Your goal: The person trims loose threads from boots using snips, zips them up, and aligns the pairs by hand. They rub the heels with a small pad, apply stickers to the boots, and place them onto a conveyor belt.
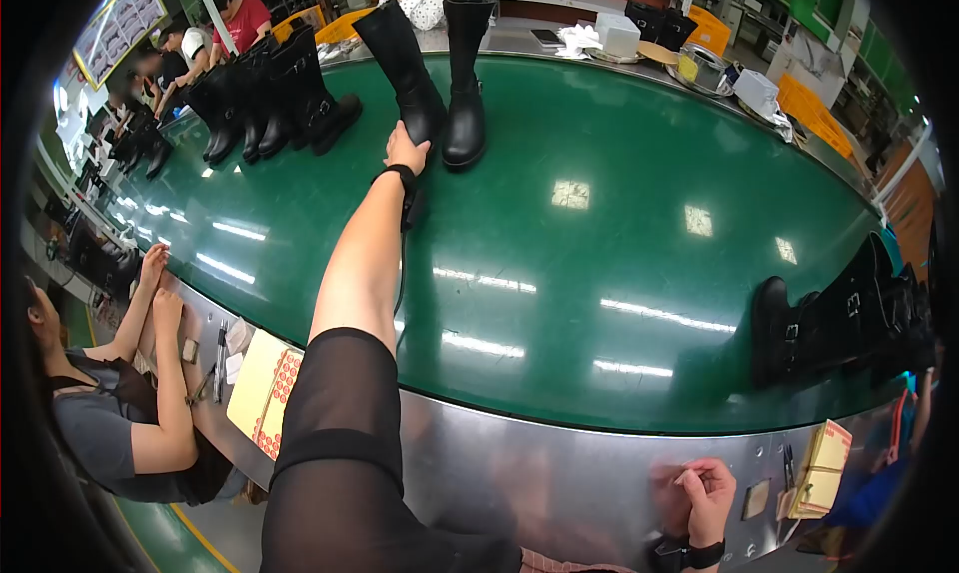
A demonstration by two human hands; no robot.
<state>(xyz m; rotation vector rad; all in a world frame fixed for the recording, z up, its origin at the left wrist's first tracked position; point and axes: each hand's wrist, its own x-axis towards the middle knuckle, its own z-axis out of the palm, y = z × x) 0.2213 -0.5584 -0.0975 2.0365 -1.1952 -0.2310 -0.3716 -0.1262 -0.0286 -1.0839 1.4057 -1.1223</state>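
Note:
My left arm reaches far over the green belt, and my left hand (408,150) is closed on the foot of a black boot (398,65). That boot is tilted, its shaft leaning to the left. Beside it a second black boot (466,98) stands upright, apart from my fingers. Over the metal ledge close to my body, my right hand (705,491) is curled with thumb and fingers together. Whatever it may pinch is too small to make out. A small brown block (756,499) lies just right of it.
Several black boots (262,103) stand at the belt's far left, more black boots (824,318) at its right end. Yellow cards (262,393) and a yellow pad (823,470) lie on the metal ledge (479,463). A co-worker (150,413) sits at the left; others work across the belt.

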